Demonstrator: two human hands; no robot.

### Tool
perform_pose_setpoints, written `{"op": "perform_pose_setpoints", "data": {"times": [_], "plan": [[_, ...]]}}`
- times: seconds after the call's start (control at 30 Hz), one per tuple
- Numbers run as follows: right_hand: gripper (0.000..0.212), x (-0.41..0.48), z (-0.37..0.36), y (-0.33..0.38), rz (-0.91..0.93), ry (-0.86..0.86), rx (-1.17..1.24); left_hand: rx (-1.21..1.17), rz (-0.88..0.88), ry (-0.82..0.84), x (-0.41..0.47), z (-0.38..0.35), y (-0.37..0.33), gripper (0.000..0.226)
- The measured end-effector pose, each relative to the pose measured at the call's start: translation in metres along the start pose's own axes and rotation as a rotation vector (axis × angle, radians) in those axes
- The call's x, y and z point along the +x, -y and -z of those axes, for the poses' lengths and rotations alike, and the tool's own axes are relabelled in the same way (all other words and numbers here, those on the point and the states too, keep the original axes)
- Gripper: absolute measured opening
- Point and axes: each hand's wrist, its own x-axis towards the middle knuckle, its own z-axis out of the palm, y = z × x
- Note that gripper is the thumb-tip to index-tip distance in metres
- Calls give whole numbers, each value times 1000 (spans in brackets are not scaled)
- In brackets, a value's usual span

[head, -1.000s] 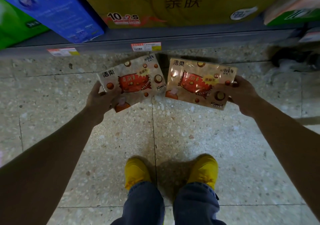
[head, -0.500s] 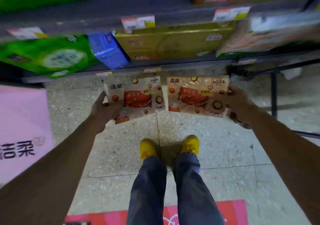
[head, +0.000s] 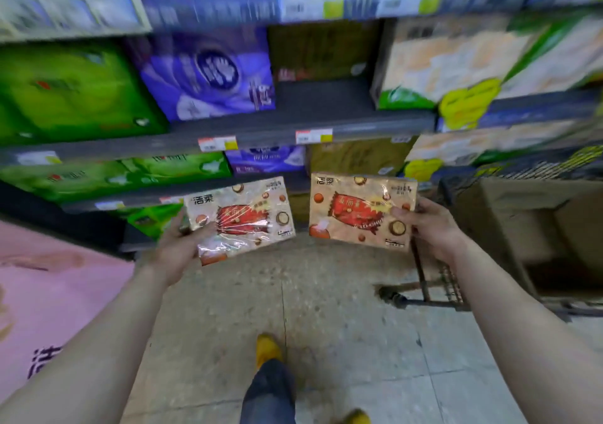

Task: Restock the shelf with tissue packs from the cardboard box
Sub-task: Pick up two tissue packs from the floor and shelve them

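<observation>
I hold two beige tissue packs with red labels in front of the shelves. My left hand point(head: 177, 247) grips the left tissue pack point(head: 244, 218) at its left edge. My right hand point(head: 430, 227) grips the right tissue pack point(head: 355, 211) at its right edge. The two packs are side by side with a small gap between them, both face up and slightly tilted. An open cardboard box point(head: 535, 227) stands at the right on a cart. The middle shelf point(head: 313, 103) has a bare gap between a purple pack and a pale pack.
Green tissue packs point(head: 71, 94) and a purple pack point(head: 208, 74) fill the shelves at left, pale and green packs point(head: 456, 64) at right. A pink carton point(head: 42, 299) lies low at left. A metal cart frame point(head: 434, 290) stands under the box. The picture is motion-blurred.
The view has tilted up from the floor to the shelves. Both hands have risen with the packs. The cardboard box and cart have come into view at the right.
</observation>
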Motion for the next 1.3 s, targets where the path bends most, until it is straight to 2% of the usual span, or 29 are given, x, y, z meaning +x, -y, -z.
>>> {"op": "perform_pose_setpoints", "data": {"times": [0.17, 0.27, 0.37, 0.6, 0.83, 1.0, 1.3], "plan": [[35, -62, 44, 69, 135, -19, -39, -58, -110, -45, -76, -4, -56, 65], [36, -100, 70, 104, 217, -22, -12, -73, -220, -29, -122, -17, -90, 67], [36, -132, 93, 135, 297, -7, 14, -131, -279, 1, -167, -30, -127, 83], [41, -189, 131, 209, 462, 32, 57, -160, -444, 17, -242, -58, -204, 95], [40, -226, 147, 280, 607, 54, 148, -198, -533, 38, -290, -68, -271, 89], [45, -238, 141, 333, 689, 95, 177, -257, -610, 58, -308, -67, -308, 71], [38, -240, 118, 448, 843, 137, 197, -272, -707, 56, -299, -63, -397, 83]]}}
